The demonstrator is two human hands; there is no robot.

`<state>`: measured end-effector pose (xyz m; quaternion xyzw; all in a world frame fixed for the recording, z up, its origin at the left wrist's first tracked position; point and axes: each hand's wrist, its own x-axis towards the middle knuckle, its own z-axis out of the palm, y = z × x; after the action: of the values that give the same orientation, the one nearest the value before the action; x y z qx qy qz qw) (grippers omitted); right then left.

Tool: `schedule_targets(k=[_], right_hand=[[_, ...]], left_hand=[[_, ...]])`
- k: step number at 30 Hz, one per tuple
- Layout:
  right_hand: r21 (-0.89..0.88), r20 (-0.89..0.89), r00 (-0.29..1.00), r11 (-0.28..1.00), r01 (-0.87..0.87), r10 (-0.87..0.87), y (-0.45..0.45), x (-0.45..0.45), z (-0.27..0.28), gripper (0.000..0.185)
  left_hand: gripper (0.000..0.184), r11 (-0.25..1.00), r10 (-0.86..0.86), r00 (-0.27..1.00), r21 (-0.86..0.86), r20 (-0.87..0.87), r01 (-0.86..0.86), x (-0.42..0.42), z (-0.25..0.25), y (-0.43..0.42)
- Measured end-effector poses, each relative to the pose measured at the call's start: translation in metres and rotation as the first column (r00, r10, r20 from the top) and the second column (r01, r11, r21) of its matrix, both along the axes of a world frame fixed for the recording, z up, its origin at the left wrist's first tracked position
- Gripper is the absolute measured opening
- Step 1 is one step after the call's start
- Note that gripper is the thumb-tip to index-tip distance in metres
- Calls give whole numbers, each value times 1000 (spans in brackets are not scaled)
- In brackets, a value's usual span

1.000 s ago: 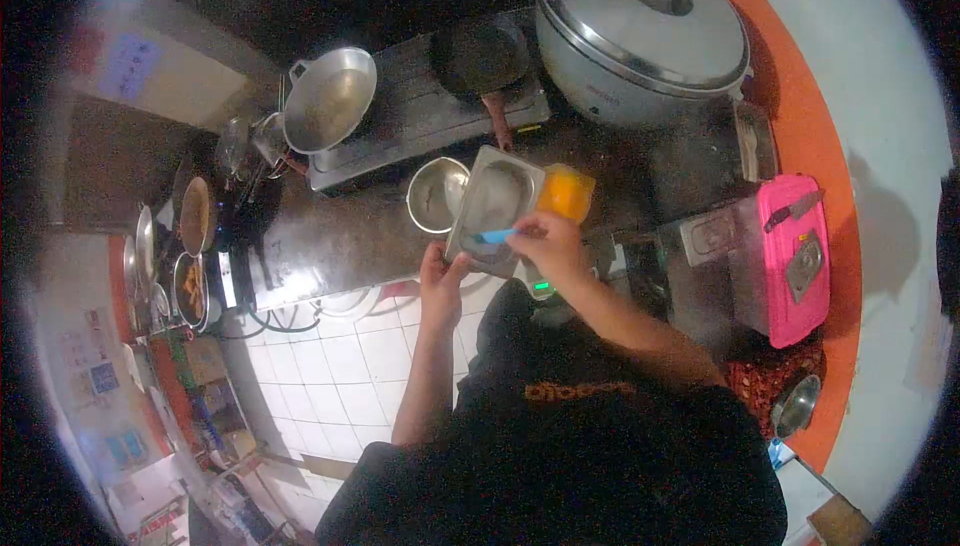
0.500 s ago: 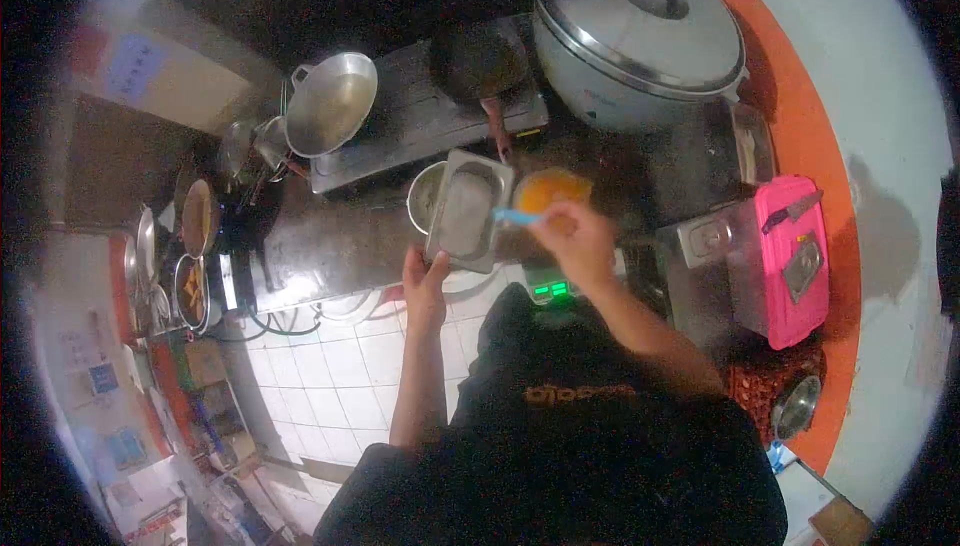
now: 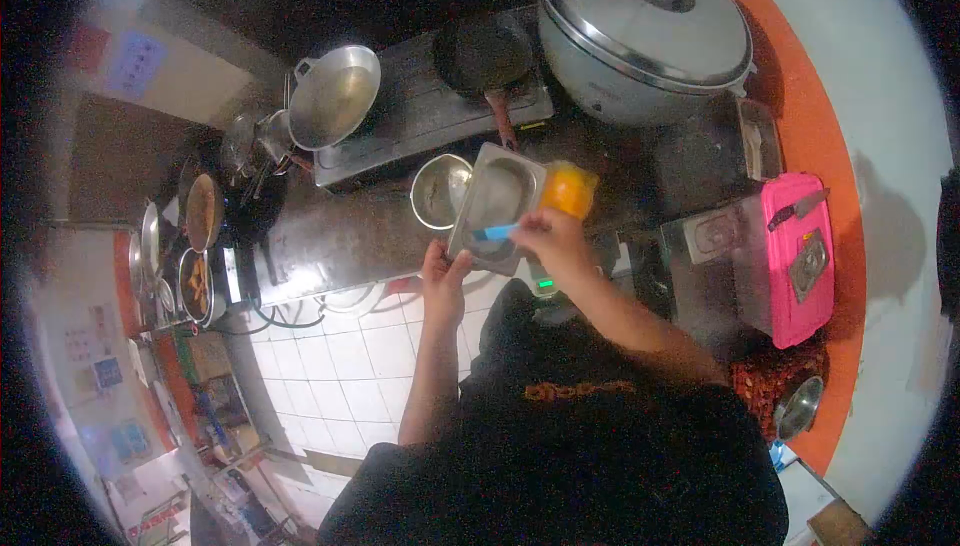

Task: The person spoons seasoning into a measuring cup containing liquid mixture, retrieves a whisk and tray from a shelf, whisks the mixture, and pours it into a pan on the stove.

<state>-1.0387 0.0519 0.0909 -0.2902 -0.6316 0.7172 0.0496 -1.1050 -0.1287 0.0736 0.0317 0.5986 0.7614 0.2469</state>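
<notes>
My left hand (image 3: 446, 271) grips the lower corner of a rectangular metal pan (image 3: 503, 196), tilted above the counter. In my right hand (image 3: 556, 246) is a small blue utensil (image 3: 492, 233), pinched between the fingers, its end over the pan; what kind it is I cannot make out. Behind the pan stands a round metal bowl (image 3: 438, 208), partly covered by it. An orange-yellow item (image 3: 570, 191), perhaps in clear plastic, lies just beyond my right hand. A scale's green display (image 3: 545, 284) glows below that hand, and the scale itself is mostly hidden.
A stove (image 3: 400, 131) at the back bears a wok (image 3: 340, 96) and a dark frying pan (image 3: 483, 58). A large lidded pot (image 3: 640, 36) stands at the back right. To the right, a knife (image 3: 798, 208) rests on a pink-lidded box (image 3: 815, 296). More pans hang or stand at left.
The metal pan has moved right, uncovering more of the bowl. My right hand has shifted slightly left, bringing the blue utensil over the pan. The scale's display looks different.
</notes>
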Motion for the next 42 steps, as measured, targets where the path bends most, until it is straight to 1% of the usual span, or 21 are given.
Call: schedule_targets(k=[1,3,5,7,8,9,11,13,15,17,24,27,30,31,34,35,37,39,40,41,42], right_hand=[[-2,-1,1000,1000,3,-3,4,0,0,21],[-313,54,972,921,234,-229,12,0,9,22],[-387,140,967,887,252,-213,28,9,19,23],[-577,73,924,740,346,-376,44,18,7,22],[-247,-7,901,874,419,-434,51,22,5,20],[-244,-9,901,875,418,-433,57,25,4,20],[395,-122,852,763,513,-510,63,29,4,19],[440,-137,876,764,473,-463,40,27,32,18],[424,-179,974,883,203,-138,19,19,38,16],[631,-260,960,770,91,99,6,6,26,16],[748,-121,950,655,-103,288,-10,-7,4,14],[592,-129,962,797,-118,239,-4,-8,6,13],[195,43,999,980,-33,25,12,-5,8,15],[196,42,999,980,-29,21,15,-4,6,15],[-199,-107,980,969,143,-166,27,-1,-5,18],[-198,-109,979,969,146,-170,31,2,2,18],[-528,17,935,791,310,-355,41,6,24,18],[-567,27,942,771,290,-334,61,17,20,18],[-64,-10,909,907,416,-418,69,21,9,17],[451,-88,879,768,455,-468,70,20,12,17],[416,-138,857,757,505,-496,68,20,15,18]], left_hand=[[20,1000,21,1000,-15,12,-21,-1,-4,-2],[21,999,37,999,-31,21,-37,-3,-6,-5],[22,997,78,997,1,0,-78,-7,-5,-5],[22,995,100,995,-15,-10,-101,-10,-4,-7],[21,991,128,992,-33,-19,-129,-12,-4,-8],[21,991,129,991,-29,-19,-130,-13,-5,-9],[21,980,177,984,-84,-25,-178,-16,-10,-11],[22,987,143,989,-64,-25,-145,-17,-9,-14],[22,994,100,995,-47,-28,-101,-18,-8,-13],[17,997,77,996,-25,-36,-78,-16,-9,-8],[22,1000,20,1000,2,0,-20,-3,15,15],[24,1000,-18,1000,-1,-5,18,-4,11,14],[26,999,-27,999,-32,-37,26,-6,0,12],[26,999,-18,999,-41,-31,17,-8,-2,11],[27,999,13,1000,-31,-17,-13,-10,1,11],[27,999,41,999,-13,-6,-41,-11,2,11],[24,992,114,993,-46,-5,-114,-14,1,10],[22,979,190,982,-78,-7,-190,-19,-2,5],[24,985,150,988,-89,-27,-151,-22,-5,0],[27,988,108,993,-103,-44,-112,-24,-6,-3],[27,988,113,993,-101,-45,-117,-25,-9,-5]])
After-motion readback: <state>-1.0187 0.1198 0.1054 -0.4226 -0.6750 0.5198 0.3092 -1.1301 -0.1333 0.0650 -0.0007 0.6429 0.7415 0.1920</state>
